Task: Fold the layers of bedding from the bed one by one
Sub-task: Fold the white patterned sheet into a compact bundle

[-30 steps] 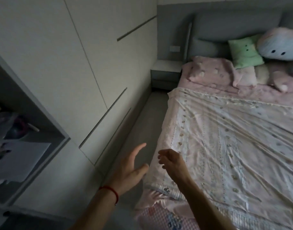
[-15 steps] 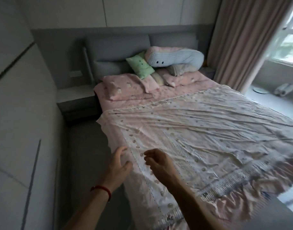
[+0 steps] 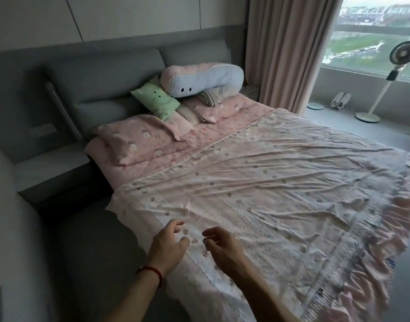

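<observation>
Dim room lit by daylight from the window [image 3: 373, 33] (upper right); left side shadowed, edges bowed, slightly soft.

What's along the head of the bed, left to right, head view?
Pink pillow → green cushion → long white-and-pink plush → curtain → standing fan.

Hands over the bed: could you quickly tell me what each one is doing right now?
Left hand: open, fingers loosely curled, holding nothing.
Right hand: open, fingers loosely curled above the top sheet, holding nothing.
</observation>
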The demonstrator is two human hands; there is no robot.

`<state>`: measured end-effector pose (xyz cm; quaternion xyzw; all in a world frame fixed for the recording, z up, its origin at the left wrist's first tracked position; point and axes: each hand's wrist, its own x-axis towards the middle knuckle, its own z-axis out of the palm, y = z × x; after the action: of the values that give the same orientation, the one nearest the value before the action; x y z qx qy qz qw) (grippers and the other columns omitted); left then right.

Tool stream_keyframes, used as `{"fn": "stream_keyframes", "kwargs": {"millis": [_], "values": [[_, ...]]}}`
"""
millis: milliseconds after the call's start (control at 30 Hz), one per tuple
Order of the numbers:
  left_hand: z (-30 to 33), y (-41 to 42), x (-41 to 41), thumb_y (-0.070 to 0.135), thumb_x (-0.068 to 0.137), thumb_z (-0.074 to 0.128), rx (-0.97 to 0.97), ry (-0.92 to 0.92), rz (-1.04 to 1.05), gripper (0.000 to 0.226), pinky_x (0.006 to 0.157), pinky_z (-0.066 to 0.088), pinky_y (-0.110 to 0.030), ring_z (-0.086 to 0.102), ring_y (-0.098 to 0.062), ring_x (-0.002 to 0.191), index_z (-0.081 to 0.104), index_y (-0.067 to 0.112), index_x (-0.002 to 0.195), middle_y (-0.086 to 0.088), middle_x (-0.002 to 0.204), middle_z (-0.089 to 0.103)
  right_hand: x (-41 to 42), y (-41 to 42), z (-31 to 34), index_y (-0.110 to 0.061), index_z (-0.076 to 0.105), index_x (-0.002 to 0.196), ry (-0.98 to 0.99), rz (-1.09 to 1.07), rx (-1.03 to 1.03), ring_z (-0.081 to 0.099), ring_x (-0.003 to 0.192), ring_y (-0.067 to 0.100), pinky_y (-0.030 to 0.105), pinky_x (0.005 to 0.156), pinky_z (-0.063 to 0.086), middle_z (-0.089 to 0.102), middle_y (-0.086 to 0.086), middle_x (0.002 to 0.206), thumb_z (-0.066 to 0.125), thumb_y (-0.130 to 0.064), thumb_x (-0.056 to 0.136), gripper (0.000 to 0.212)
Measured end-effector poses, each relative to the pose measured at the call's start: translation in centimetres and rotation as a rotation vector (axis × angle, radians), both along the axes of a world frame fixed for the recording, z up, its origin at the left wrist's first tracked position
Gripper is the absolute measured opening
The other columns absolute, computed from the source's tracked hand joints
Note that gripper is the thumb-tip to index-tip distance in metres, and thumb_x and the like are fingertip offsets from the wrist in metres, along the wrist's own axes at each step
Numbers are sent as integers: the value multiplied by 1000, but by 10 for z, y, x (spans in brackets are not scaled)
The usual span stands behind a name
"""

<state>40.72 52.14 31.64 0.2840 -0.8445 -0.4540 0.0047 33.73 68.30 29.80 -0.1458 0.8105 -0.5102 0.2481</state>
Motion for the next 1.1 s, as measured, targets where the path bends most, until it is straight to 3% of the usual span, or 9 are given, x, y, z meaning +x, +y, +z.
{"fn": "stream_keyframes", "kwargs": {"millis": [100, 267, 400, 467, 600, 733, 867, 967, 1100], "values": [[-14, -86, -16, 20, 90, 63, 10, -48, 15, 40, 101, 51, -43, 56, -20, 116, 55, 29, 128, -2, 129, 58, -15, -68, -8, -21, 68, 117, 14, 8, 21, 69, 89, 8, 28, 77, 60, 70, -6, 103, 58, -15, 99, 22], [-47, -226, -55, 25, 92, 59, -9, -244, -105, 41, 92, 54, -36, 58, -20, 108, 53, 26, 132, 3, 116, 57, -35, -171, -40, -19, 67, 119, -28, -79, 102, 66, 89, 5, 15, 65, 53, 68, -2, 106, 58, -16, 100, 21], [-55, -272, -99, 24, 93, 60, -57, -285, -328, 49, 92, 53, -33, 54, -17, 110, 49, 30, 140, 3, 137, 54, -46, -210, -73, -24, 64, 122, -110, -163, 182, 65, 93, 4, 22, 76, 58, 66, -7, 109, 57, -22, 99, 23], [-58, -280, -133, 24, 93, 61, -100, -307, -459, 53, 98, 50, -33, 54, -21, 121, 48, 32, 143, 2, 143, 51, -59, -223, -87, -22, 64, 123, -168, -244, 208, 65, 94, 4, 24, 79, 58, 66, -6, 111, 57, -22, 99, 25], [-69, -271, -188, 26, 93, 61, -182, -309, -718, 57, 107, 39, -31, 46, -20, 136, 44, 33, 147, 3, 151, 47, -83, -225, -120, -17, 66, 123, -294, -433, 218, 67, 84, 9, 23, 67, 56, 69, 1, 109, 54, -21, 98, 28], [-105, -240, -230, 27, 92, 62, -195, -343, -975, 63, 118, 32, -35, 37, -17, 143, 40, 33, 151, 4, 157, 39, -95, -203, -156, -15, 65, 125, -453, -593, 235, 67, 97, 17, 36, 89, 58, 70, 5, 113, 53, -21, 97, 31], [-121, -189, -244, 28, 92, 62, -224, -380, -1301, 70, 123, 23, -36, 26, -15, 149, 32, 35, 155, 5, 163, 30, -68, -170, -155, -16, 66, 122, -540, -890, 241, 64, 106, 20, 36, 95, 54, 67, 3, 113, 55, -24, 100, 26], [-132, -149, -253, 31, 95, 62, -244, -378, -1516, 72, 124, 21, -38, 24, -18, 151, 25, 38, 157, 4, 165, 23, -37, -144, -155, -23, 67, 110, -549, -1092, 264, 66, 99, 20, 31, 85, 53, 66, -3, 100, 57, -23, 96, 18], [-146, -98, -244, 33, 96, 60, -272, -375, -1775, 75, 121, 22, -39, 22, -23, 151, 18, 42, 158, 0, 167, 16, 30, -113, -178, -27, 63, 83, -533, -1385, 290, 69, 89, 29, 40, 84, 58, 69, 1, 86, 60, -28, 82, 4]]}}
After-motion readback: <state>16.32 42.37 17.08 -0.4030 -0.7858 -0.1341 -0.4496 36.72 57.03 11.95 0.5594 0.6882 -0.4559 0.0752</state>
